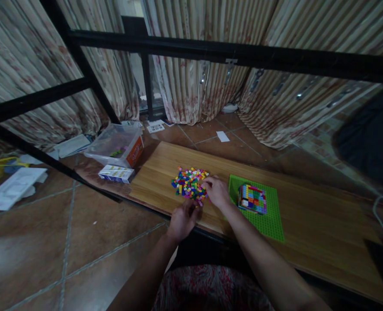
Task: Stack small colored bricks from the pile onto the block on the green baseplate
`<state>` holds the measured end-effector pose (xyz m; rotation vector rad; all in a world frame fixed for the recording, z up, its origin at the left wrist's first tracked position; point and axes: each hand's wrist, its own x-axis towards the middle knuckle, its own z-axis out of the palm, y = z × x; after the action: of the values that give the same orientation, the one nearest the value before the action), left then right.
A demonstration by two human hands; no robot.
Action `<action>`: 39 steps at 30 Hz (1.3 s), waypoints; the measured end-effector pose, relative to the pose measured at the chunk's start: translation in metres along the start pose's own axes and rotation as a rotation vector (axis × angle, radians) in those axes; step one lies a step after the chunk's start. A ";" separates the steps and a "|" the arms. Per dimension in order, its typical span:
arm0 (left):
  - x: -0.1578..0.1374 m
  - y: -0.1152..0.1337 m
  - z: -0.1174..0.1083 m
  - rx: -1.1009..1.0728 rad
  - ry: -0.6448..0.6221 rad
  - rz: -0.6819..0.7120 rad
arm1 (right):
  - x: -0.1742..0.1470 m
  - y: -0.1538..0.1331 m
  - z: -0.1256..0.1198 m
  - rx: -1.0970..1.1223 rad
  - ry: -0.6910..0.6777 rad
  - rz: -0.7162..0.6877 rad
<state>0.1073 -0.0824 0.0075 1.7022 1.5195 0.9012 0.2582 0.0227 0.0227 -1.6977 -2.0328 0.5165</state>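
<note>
A loose pile of small, many-coloured toy bricks (187, 180) lies on the wooden table. My right hand (216, 191) is at the pile's right side, thumb and fingers drawn together among the bricks. My left hand (182, 219) rests at the near edge of the pile with its fingers curled inward. Whatever either hand's fingertips pinch is too small to make out. To the right of my right hand is a green studded baseplate (269, 224). On it stands a block built from multicoloured bricks (253, 199), low and boxy.
The wooden tabletop (317, 216) extends right. Left of it are a clear plastic bin (110, 142) with a few pieces inside and a small white-and-blue box (116, 173). A black metal frame (191, 46) crosses before the curtains. A white cable (378, 216) lies far right.
</note>
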 end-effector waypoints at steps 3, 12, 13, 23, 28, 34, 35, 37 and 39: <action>0.000 0.001 -0.001 -0.002 0.002 0.007 | 0.002 0.001 -0.001 -0.058 0.008 0.018; -0.001 0.003 -0.001 0.004 0.006 -0.010 | -0.001 -0.005 -0.007 -0.163 -0.011 0.007; -0.001 0.004 -0.001 0.006 0.007 -0.008 | -0.001 -0.007 -0.006 -0.187 -0.026 0.011; 0.001 0.005 -0.001 -0.016 0.021 -0.060 | 0.004 -0.017 -0.005 -0.297 -0.108 0.028; 0.005 0.006 0.006 -0.066 0.117 -0.135 | -0.003 -0.019 -0.005 -0.286 -0.091 -0.021; 0.005 0.007 0.008 -0.132 0.182 -0.179 | -0.006 -0.018 -0.008 -0.137 -0.067 -0.037; 0.004 0.008 0.007 -0.141 0.175 -0.170 | -0.007 -0.017 -0.010 -0.075 -0.033 -0.040; 0.001 0.009 0.005 -0.167 0.163 -0.141 | -0.012 -0.015 -0.014 0.103 0.041 -0.029; -0.002 0.011 0.002 -0.218 0.157 -0.102 | -0.022 -0.016 -0.016 0.362 0.076 0.027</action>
<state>0.1150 -0.0859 0.0158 1.4139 1.5323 1.1243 0.2572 -0.0019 0.0422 -1.5029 -1.7395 0.7657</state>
